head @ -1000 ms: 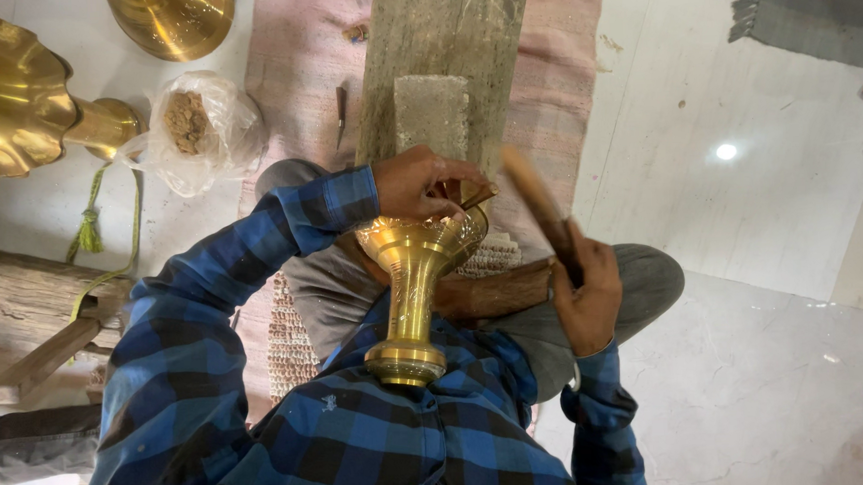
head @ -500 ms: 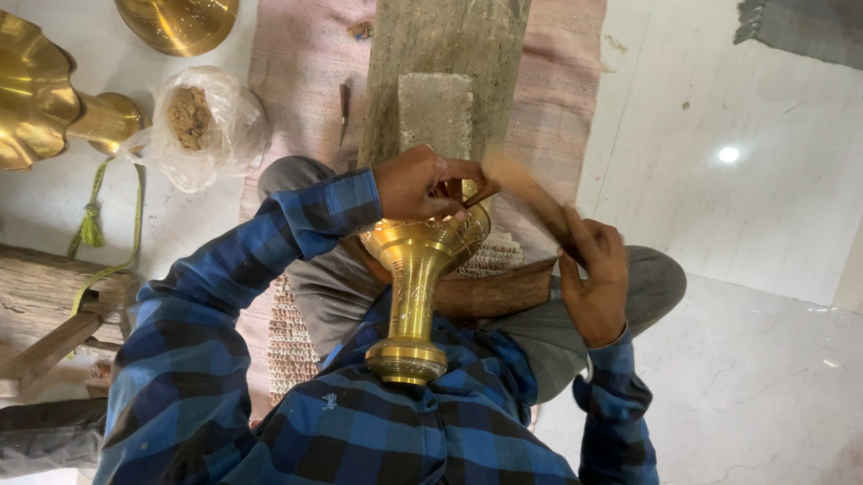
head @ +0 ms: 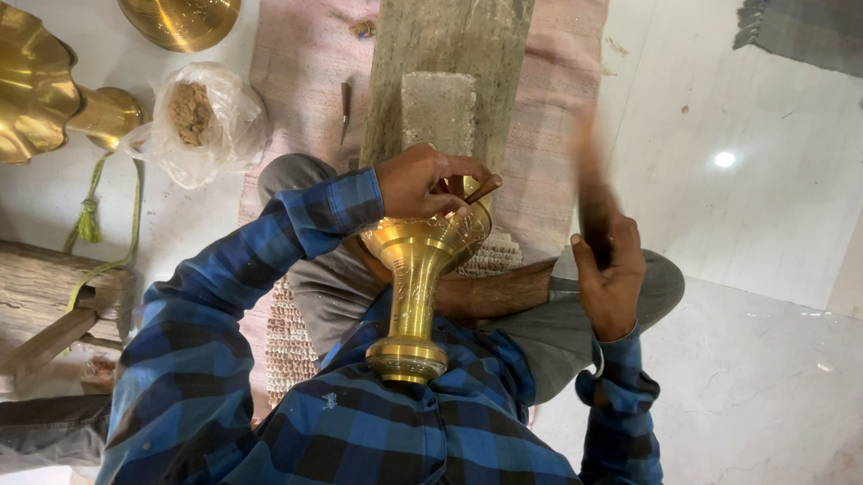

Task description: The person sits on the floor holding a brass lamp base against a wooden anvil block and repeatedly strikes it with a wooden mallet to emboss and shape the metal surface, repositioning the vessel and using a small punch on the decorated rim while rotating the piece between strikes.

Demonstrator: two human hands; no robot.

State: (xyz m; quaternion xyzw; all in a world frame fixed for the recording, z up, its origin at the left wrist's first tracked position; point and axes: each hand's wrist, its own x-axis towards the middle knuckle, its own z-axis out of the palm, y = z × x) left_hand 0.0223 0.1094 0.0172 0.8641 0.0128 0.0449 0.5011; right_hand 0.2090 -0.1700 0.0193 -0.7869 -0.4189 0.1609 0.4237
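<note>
Head view: the tall, goblet-shaped, polished brass stand (head: pixel 415 272) leans on the person's lap. Its round foot rests against the blue checked shirt and its cup end points toward the weathered wooden plank (head: pixel 444 41), which carries a grey stone block (head: pixel 438 113).

The left hand (head: pixel 420 181) lies over the cup's rim, fingers pinched round a small dark punch-like tool (head: pixel 482 188) set against the edge. The right hand (head: pixel 610 274) is raised beside the knee, fingers clenched on a motion-blurred brown wooden striker (head: pixel 592 194), well apart from the tool.

This looks like the strike stage of hammer-and-punch work on the rim. A clean blow would need the tool tip kept planted and the stand steady.

On the floor to the left lie a clear plastic bag of brown lumps (head: pixel 198 117) and a scalloped brass dish (head: pixel 15 80).
</note>
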